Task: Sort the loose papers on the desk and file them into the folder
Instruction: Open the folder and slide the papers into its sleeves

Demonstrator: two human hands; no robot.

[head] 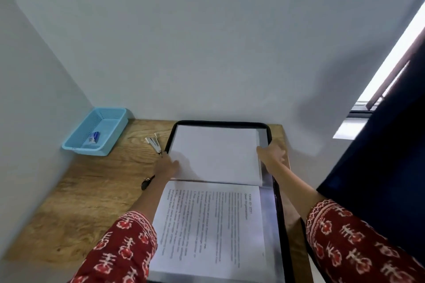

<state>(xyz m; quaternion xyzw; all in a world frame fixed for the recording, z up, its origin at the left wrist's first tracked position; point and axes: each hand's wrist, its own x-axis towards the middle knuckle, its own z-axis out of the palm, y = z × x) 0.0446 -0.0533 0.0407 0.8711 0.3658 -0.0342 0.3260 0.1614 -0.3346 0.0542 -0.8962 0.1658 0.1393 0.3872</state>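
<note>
Here the blank stack (216, 154) lies mid-frame across the folder's (266, 125) far half, left hand (169, 165) and right hand (273, 153) gripping its opposite side edges.

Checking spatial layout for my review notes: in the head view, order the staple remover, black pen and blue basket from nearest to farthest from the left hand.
From the left hand:
1. Staple remover, just beyond it, beside the folder's edge.
2. Black pen, near side, by the forearm; close to the first.
3. Blue basket, far left corner.
</note>
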